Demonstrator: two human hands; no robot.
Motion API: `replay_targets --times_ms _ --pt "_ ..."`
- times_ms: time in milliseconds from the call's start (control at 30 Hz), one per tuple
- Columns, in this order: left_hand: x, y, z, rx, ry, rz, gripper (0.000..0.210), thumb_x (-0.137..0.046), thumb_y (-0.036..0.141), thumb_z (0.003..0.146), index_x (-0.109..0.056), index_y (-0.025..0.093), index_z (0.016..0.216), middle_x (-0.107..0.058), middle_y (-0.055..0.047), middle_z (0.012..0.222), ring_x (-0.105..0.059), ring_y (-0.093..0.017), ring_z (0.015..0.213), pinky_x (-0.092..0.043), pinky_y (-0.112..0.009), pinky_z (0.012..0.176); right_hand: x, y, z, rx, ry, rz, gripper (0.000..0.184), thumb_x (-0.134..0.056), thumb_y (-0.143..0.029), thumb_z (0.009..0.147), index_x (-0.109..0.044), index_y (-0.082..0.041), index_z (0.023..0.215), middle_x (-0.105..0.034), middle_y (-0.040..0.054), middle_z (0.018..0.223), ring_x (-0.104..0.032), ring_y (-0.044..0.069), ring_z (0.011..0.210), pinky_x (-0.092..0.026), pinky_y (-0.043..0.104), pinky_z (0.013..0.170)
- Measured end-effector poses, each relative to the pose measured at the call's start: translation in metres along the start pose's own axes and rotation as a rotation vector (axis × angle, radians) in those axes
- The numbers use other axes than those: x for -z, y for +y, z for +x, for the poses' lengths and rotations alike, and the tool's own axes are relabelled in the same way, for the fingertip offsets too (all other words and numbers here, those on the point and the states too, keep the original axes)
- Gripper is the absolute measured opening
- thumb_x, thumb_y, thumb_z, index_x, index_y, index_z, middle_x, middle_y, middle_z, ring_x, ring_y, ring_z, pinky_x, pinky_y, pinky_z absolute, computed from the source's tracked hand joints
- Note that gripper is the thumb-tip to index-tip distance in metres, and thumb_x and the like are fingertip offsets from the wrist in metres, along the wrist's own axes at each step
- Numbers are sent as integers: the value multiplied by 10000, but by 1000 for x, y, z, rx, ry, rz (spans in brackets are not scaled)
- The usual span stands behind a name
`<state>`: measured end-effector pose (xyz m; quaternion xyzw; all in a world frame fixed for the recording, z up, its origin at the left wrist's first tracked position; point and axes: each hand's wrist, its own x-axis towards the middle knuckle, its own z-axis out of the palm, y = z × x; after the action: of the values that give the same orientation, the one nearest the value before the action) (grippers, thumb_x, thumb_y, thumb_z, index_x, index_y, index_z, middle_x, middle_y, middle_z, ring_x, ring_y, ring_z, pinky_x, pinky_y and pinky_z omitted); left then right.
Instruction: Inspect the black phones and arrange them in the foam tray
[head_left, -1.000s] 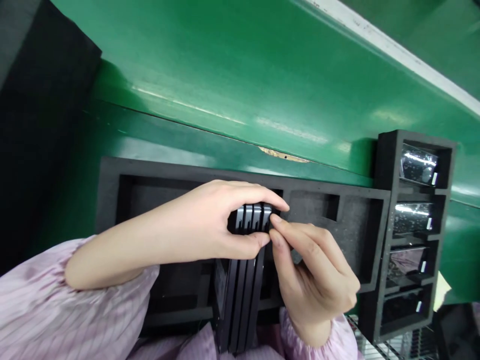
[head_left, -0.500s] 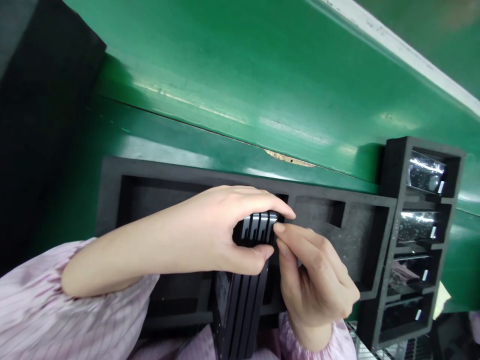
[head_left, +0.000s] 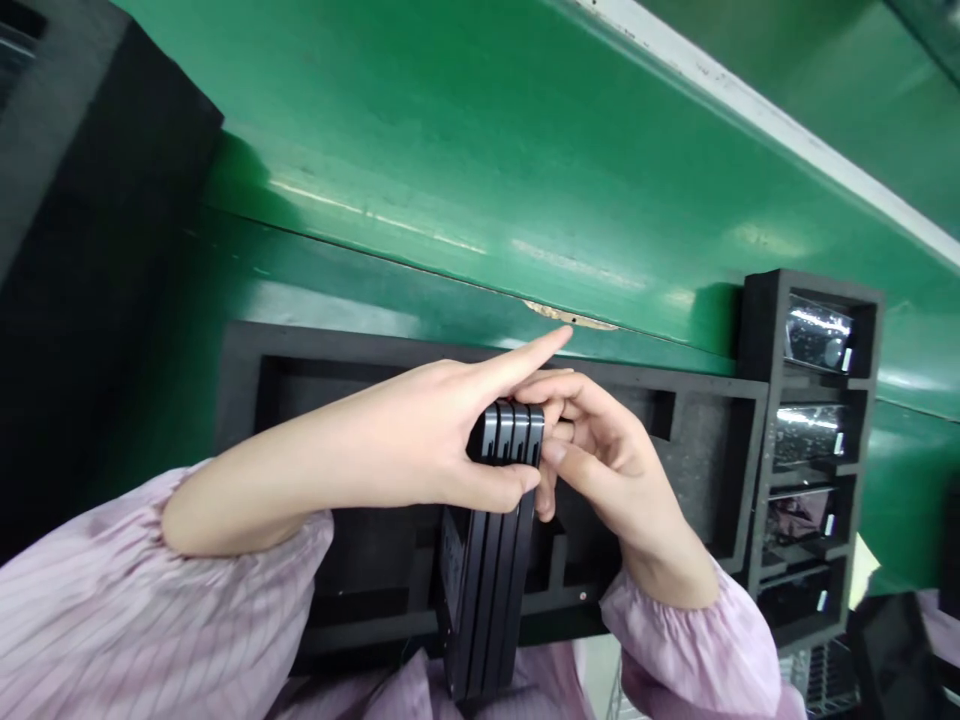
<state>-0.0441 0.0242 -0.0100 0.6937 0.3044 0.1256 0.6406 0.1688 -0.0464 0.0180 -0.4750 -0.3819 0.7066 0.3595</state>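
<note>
A stack of several thin black phone-like slabs [head_left: 491,590] stands on edge, side by side, with rounded shiny top ends. My left hand [head_left: 442,435] is closed around the top of the stack, thumb on the near side and index finger stretched out past it. On the stack's right side, my right hand [head_left: 607,450] has its thumb tip against the outermost slab. Its other fingers curl around behind, partly hidden by the slabs and close to my left fingers. Beneath both hands lies a dark foam tray [head_left: 720,385] with rectangular recesses.
At the right, a narrow foam tray [head_left: 862,385] holds several glossy dark panels [head_left: 817,335] with small white marks. A tall black foam block [head_left: 112,170] stands at the left. The green bench top [head_left: 420,130] has a chipped seam [head_left: 570,315]. Yellow paper [head_left: 864,570] shows at lower right.
My right hand has gone from a fingertip pinch at the stack's top corner to curling around its right side. My left index finger has straightened upward. The view has shifted slightly.
</note>
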Motion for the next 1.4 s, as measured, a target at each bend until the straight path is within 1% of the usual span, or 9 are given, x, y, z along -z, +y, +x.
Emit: replay_targets --times_ms 233,400,633,833,900,1033,1200,1300,1400 --pt "1 8 1 25 -9 -31 966 -768 366 910 -396 347 1801 -848 19 1357 -826 -187 961 -614 -240 857 2 6 7 62 -15 64 278 -871 -368 1015 -706 -222 1184 -618 -88 836 -687 55 523 -590 131 495" --pt "1 9 3 -16 -24 -55 953 -759 255 870 -461 353 1770 -845 36 1386 -835 -188 1099 -628 -213 907 0 10 11 78 9 116 255 -885 -352 989 -692 -232 1104 -615 -105 781 -653 56 466 -588 139 475" --pt "1 11 5 13 -66 -149 965 -757 230 854 -460 312 1769 -894 63 1159 -840 -172 940 -649 -213 835 -8 10 16 86 63 195 95 -790 -211 982 -705 -218 1025 -616 -118 675 -575 31 404 -519 113 447" --pt "0 8 5 -2 -29 -61 943 -764 274 858 -484 339 1756 -828 24 1431 -839 -205 1080 -629 -228 817 -10 8 16 62 67 227 254 -787 -71 797 -731 -214 999 -642 -128 692 -573 19 411 -497 85 410" --pt "0 8 7 -8 -30 -61 958 -761 257 843 -482 312 1758 -839 25 1400 -831 -209 1102 -632 -239 870 -10 9 16 63 71 247 218 -783 -85 827 -738 -214 998 -650 -132 687 -577 19 389 -501 88 398" --pt "1 11 8 -9 -58 -87 982 -743 231 826 -463 279 1766 -868 34 1293 -825 -182 995 -617 -230 802 -12 12 15 26 73 289 130 -762 -138 907 -729 -217 1004 -658 -138 667 -576 29 344 -497 99 366" --pt "1 10 8 -2 -35 -69 979 -737 251 798 -501 271 1749 -867 26 1286 -820 -184 908 -605 -240 711 -12 14 14 4 97 291 272 -734 -49 785 -708 -220 995 -642 -152 683 -612 30 368 -497 80 380" --pt "1 9 8 1 -41 -67 976 -747 262 803 -504 277 1748 -851 3 1360 -842 -242 1076 -654 -271 813 -11 16 13 26 80 300 266 -727 -46 810 -722 -220 1011 -646 -147 700 -626 34 380 -505 89 385" --pt "0 8 8 9 -79 -89 960 -744 283 828 -490 311 1754 -829 -11 1430 -841 -287 1179 -685 -305 864 -10 17 13 63 62 291 156 -779 -143 924 -740 -219 1056 -674 -122 754 -636 37 393 -507 109 384"
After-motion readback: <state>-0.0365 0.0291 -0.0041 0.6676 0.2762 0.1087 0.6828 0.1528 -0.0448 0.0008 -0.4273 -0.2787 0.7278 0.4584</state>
